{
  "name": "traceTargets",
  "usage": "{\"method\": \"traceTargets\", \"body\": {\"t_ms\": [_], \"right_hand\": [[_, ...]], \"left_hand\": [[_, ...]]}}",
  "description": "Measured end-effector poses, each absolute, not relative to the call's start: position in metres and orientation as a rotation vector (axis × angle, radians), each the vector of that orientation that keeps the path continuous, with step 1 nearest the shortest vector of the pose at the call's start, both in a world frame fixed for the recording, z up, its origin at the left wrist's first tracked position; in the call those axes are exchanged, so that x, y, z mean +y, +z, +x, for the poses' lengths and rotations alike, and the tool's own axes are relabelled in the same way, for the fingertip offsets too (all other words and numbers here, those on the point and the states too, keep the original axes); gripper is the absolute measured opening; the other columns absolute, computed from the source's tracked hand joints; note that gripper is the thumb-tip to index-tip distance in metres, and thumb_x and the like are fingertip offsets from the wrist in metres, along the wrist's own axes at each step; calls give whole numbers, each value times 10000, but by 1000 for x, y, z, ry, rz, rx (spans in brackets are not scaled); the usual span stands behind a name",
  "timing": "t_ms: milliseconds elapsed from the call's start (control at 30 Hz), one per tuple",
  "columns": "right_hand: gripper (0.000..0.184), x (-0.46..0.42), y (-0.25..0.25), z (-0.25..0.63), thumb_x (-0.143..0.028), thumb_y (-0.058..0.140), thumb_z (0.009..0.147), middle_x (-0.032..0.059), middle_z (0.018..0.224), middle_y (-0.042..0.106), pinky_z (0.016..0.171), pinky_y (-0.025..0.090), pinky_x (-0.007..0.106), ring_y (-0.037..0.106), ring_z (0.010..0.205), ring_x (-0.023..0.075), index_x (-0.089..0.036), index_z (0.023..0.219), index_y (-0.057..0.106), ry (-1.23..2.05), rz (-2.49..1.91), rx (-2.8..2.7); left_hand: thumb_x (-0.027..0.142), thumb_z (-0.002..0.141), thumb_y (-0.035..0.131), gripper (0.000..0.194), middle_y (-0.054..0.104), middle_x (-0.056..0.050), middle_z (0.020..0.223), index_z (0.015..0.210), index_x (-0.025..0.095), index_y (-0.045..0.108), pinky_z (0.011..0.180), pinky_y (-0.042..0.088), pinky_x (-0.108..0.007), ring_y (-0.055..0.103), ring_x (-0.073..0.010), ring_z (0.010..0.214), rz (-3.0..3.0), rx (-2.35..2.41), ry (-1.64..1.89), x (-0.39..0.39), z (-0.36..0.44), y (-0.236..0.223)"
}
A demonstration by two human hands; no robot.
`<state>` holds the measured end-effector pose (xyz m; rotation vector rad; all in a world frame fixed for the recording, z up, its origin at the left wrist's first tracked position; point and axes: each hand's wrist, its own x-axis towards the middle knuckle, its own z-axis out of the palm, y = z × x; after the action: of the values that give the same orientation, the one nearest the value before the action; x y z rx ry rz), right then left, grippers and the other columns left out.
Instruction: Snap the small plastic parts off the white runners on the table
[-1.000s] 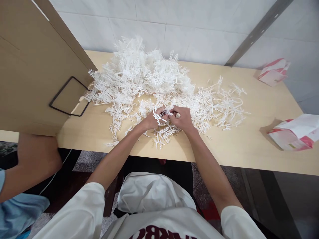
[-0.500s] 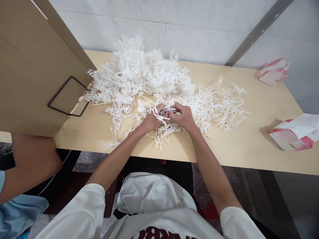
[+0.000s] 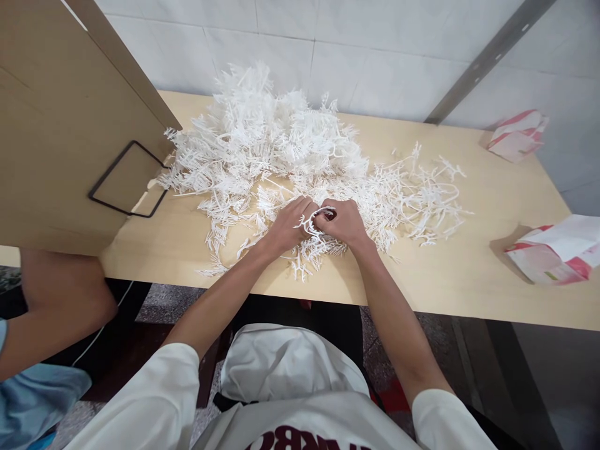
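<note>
Both hands meet over the near side of a big heap of white branched plastic sprigs (image 3: pixel 285 131). A thin white plastic branch (image 3: pixel 307 224) with forked tips curves between them. My left hand (image 3: pixel 293 222) is closed on this branch, its back turned up and its fingertips hidden. Beside it, my right hand (image 3: pixel 344 222) has thumb and forefinger curled together round the branch's other end. More white sprigs (image 3: pixel 302 265) lie on the table just below my hands. Looser, stringy branches (image 3: pixel 426 200) spread to the right of the heap.
A tall cardboard panel (image 3: pixel 65 125) with a black wire stand (image 3: pixel 129 178) rises at the left. A co-worker's bare arm (image 3: pixel 60 306) shows below it. Two red-and-white paper packets (image 3: pixel 553 250) stand on the right of the wooden table (image 3: pixel 445 275). A tiled wall (image 3: pixel 375 56) runs behind.
My left hand has turned its back upward and moved closer to the right hand. The branch between them now bends in a curve, its forked tips less spread over the left hand.
</note>
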<state>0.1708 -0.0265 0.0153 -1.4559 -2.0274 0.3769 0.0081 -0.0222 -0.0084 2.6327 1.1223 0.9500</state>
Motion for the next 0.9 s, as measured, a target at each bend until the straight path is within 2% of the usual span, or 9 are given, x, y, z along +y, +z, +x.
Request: {"method": "traceTargets", "body": {"t_ms": [133, 233, 367, 533, 667, 767, 900], "right_hand": [[154, -26, 13, 171, -223, 546, 658, -46, 464, 401, 520, 280, 265, 305, 458, 98, -217, 554, 432, 326, -1474, -2051], [85, -26, 12, 173, -236, 525, 719, -33, 528, 526, 562, 338, 250, 430, 496, 110, -212, 639, 547, 356, -1433, -2031], [189, -24, 11, 175, -249, 476, 805, -3, 667, 663, 609, 360, 251, 546, 590, 126, -207, 714, 636, 327, -1395, -2118], [203, -26, 9, 170, -250, 524, 759, -18, 530, 577, 554, 306, 264, 452, 505, 107, -198, 573, 587, 260, -1462, -2059], [194, -25, 5, 168, -231, 537, 731, -8, 513, 585, 552, 350, 261, 474, 498, 110, -197, 545, 583, 126, -1430, -1913], [181, -22, 2, 172, -228, 531, 774, 6, 612, 676, 591, 438, 261, 570, 544, 124, -197, 660, 668, 130, -1391, -1818], [229, -18, 1, 175, -258, 512, 869, 36, 956, 764, 639, 519, 268, 665, 703, 138, -217, 930, 728, 265, -1262, -1845]], "left_hand": [[176, 923, 445, 153, 560, -52, 769, 773, 191, 472, 659, 345, -320, 484, -181, 729, 2780, 1119, 960, -22, 8, -9], [234, 957, 434, 177, 566, -43, 783, 792, 192, 484, 666, 379, -310, 493, -173, 741, 2738, 1122, 1034, -22, 7, -7], [266, 986, 395, 209, 567, -41, 808, 816, 198, 496, 682, 415, -304, 515, -168, 774, 2657, 1156, 1101, -21, 4, -4], [298, 969, 433, 191, 577, -55, 821, 822, 192, 491, 697, 420, -319, 534, -185, 789, 2765, 1145, 995, -19, 4, -7], [261, 951, 434, 160, 573, -63, 835, 825, 181, 491, 671, 407, -318, 534, -188, 787, 2743, 1316, 1019, -19, 7, -9], [196, 930, 420, 102, 564, -54, 844, 856, 183, 489, 667, 411, -306, 527, -171, 773, 2537, 1379, 1171, -18, 5, -6], [213, 928, 452, 72, 560, -37, 839, 861, 199, 474, 721, 436, -306, 538, -158, 801, 2265, 1283, 1272, -15, 1, -1]]}}
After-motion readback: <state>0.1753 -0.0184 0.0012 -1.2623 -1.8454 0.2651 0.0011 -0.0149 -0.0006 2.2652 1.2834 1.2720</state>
